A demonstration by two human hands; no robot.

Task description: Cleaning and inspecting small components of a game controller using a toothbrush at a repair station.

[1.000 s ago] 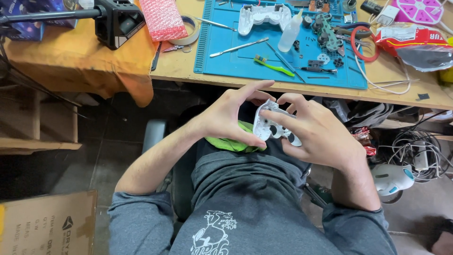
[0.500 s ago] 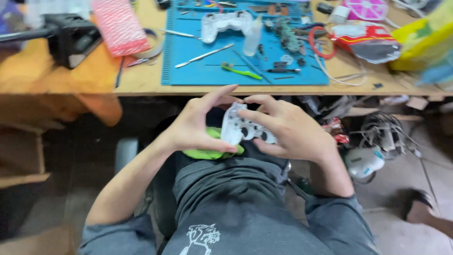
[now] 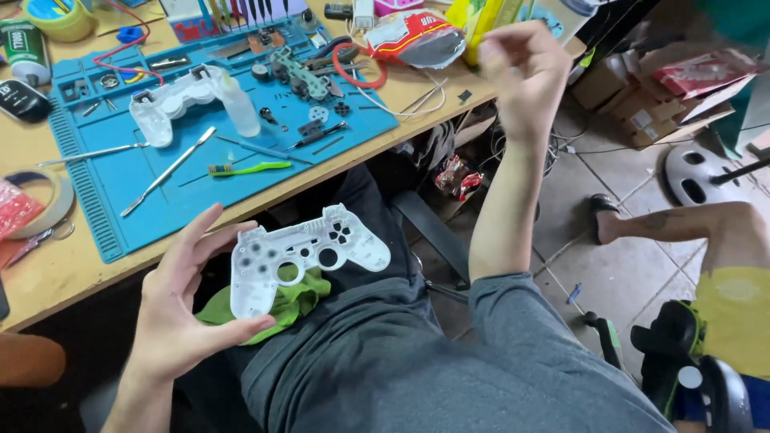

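My left hand (image 3: pixel 180 309) has the clear controller shell (image 3: pixel 309 255) by its left grip, thumb under the bottom edge, fingers (image 3: pixel 196 232) spread loose behind the top, so it's more cradled than clamped. Shell sits over my lap, approx 7 o'clock from the blue mat (image 3: pixel 208 136), w/ a green cloth (image 3: pixel 277 303) just beneath it. Right hand (image 3: pixel 521 68) is up at 1 o'clock, off the shell, fingers pinched together; blurred, so can't tell if anything tiny is between them. My read: shell is thin moulded plastic, v. light, stiff but likely to flex or crack at the button holes and screw posts, and smooth enough to slip. Best hold is prob. the two grip horns or the outer rim, not the open middle. On the worktop (image 3: pixel 56 281): a second clear shell half (image 3: pixel 180 100) at 11 o'clock on the mat, a green toothbrush (image 3: pixel 249 168) below it, a metal pry tool (image 3: pixel 164 172) to the left, small loose parts (image 3: pixel 309 76) at 12 o'clock. Another person's bare leg (image 3: pixel 690 228) shows at 3 o'clock.
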